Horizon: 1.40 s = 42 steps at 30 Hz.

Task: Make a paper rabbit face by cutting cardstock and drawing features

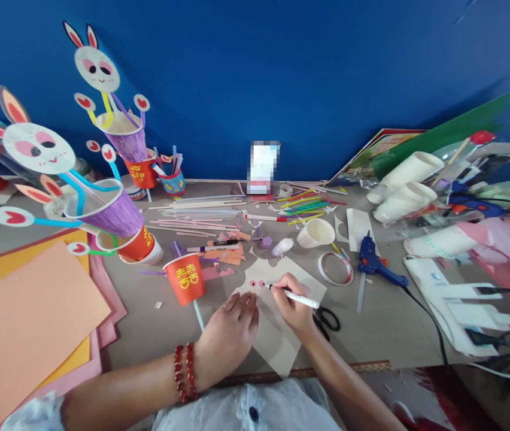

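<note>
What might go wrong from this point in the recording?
1. The right hand draws with the marker near two pink dots; if the paper shifts under the left hand, the line may stray.
2. The red cup sits close to the left hand and might tip if nudged.
3. The scissors lie by the right wrist.

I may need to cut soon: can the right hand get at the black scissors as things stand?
Probably yes. The scissors lie on the table just beside the right hand, nothing on top. But that hand grips a marker, which would likely need putting down first.
</note>
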Each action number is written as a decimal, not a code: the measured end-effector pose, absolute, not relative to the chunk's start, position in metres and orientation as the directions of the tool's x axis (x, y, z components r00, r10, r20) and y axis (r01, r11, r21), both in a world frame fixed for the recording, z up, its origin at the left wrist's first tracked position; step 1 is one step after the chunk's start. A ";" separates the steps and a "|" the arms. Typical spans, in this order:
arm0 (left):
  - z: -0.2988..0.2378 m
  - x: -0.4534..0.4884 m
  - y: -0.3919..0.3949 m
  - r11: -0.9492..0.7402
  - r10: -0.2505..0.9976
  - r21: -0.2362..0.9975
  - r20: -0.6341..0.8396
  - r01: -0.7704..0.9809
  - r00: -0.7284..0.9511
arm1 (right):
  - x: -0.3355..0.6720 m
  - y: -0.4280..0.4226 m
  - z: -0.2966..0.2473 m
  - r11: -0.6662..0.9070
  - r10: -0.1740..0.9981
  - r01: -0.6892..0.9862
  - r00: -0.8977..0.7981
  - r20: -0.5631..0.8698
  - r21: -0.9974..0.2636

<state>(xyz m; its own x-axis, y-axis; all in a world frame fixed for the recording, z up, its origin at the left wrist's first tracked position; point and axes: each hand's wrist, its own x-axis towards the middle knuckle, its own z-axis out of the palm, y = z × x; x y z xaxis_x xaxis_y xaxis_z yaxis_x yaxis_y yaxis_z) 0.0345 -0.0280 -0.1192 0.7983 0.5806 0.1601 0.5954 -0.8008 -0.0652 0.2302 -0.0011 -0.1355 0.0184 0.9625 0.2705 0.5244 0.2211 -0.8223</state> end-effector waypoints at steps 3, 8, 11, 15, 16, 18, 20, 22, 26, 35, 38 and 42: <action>-0.119 0.034 -0.028 -0.800 0.585 -0.059 0.147 0.597 0.798 | 0.230 -0.001 -0.135 0.210 0.967 0.518 0.013 0.254 -0.829; -0.119 0.034 -0.028 -0.803 0.580 -0.061 0.145 0.593 0.801 | 0.230 -0.001 -0.134 0.188 0.970 0.535 0.028 0.240 -0.824; -0.119 0.034 -0.029 -0.805 0.577 -0.058 0.148 0.590 0.803 | 0.228 0.000 -0.133 0.180 0.972 0.546 0.030 0.234 -0.818; -0.119 0.034 -0.029 -0.802 0.583 -0.053 0.146 0.595 0.799 | 0.228 0.000 -0.132 0.178 0.975 0.543 0.017 0.222 -0.820; -0.119 0.035 -0.028 -0.801 0.584 -0.054 0.148 0.596 0.798 | 0.228 0.000 -0.132 0.180 0.975 0.542 0.014 0.223 -0.821; -0.119 0.035 -0.028 -0.802 0.581 -0.057 0.155 0.595 0.799 | 0.228 0.000 -0.132 0.183 0.973 0.538 0.018 0.228 -0.823; -0.119 0.035 -0.028 -0.805 0.577 -0.058 0.161 0.591 0.801 | 0.228 0.000 -0.132 0.176 0.974 0.535 0.029 0.226 -0.826; -0.119 0.035 -0.028 -0.803 0.578 -0.058 0.165 0.593 0.799 | 0.228 -0.001 -0.132 0.163 0.975 0.536 0.039 0.217 -0.829; -0.118 0.034 -0.029 -0.799 0.584 -0.055 0.165 0.599 0.795 | 0.228 0.000 -0.132 0.175 0.975 0.542 0.023 0.222 -0.822; -0.119 0.034 -0.029 -0.805 0.580 -0.051 0.140 0.591 0.803 | 0.229 0.000 -0.134 0.191 0.970 0.547 0.019 0.241 -0.815; -0.119 0.034 -0.029 -0.805 0.579 -0.055 0.147 0.591 0.802 | 0.229 0.000 -0.134 0.199 0.969 0.545 0.015 0.247 -0.815; -0.118 0.035 -0.029 -0.801 0.584 -0.057 0.146 0.596 0.798 | 0.228 0.001 -0.134 0.191 0.970 0.542 0.026 0.243 -0.818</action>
<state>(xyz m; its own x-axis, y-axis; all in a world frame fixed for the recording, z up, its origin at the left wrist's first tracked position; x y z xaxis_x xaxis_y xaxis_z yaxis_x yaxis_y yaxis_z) 0.0347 -0.0291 -0.1185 0.7984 0.5842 0.1458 0.5963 -0.8007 -0.0571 0.2284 0.0007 -0.1338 0.0255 0.9697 0.2428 0.5424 0.1906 -0.8182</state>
